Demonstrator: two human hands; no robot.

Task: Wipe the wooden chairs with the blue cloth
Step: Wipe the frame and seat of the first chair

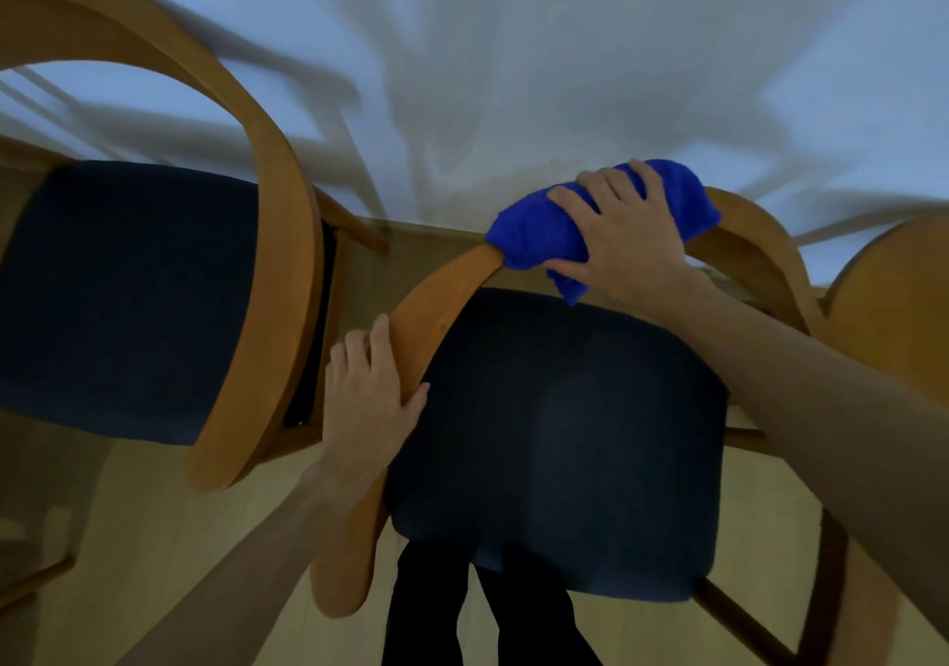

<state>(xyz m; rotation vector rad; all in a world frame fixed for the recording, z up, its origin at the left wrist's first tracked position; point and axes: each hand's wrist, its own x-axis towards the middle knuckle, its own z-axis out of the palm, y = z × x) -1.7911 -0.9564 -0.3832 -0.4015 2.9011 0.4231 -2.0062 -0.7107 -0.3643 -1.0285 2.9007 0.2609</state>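
Observation:
A wooden chair (436, 296) with a curved backrest rail and a dark blue seat stands right below me. The blue cloth (534, 229) is wrapped over the top of that curved rail. My right hand (626, 234) is closed over the cloth, pressing it onto the rail. Lower on the same rail's left side, my left hand (364, 398) grips the wood. A second wooden chair (277, 254) with the same dark seat stands to the left.
A third chair's wooden back (893, 306) shows at the right edge. A white wall (513, 75) rises just behind the chairs. The floor (154, 537) is pale wood, and my dark-clad legs (441, 614) stand in front of the seat.

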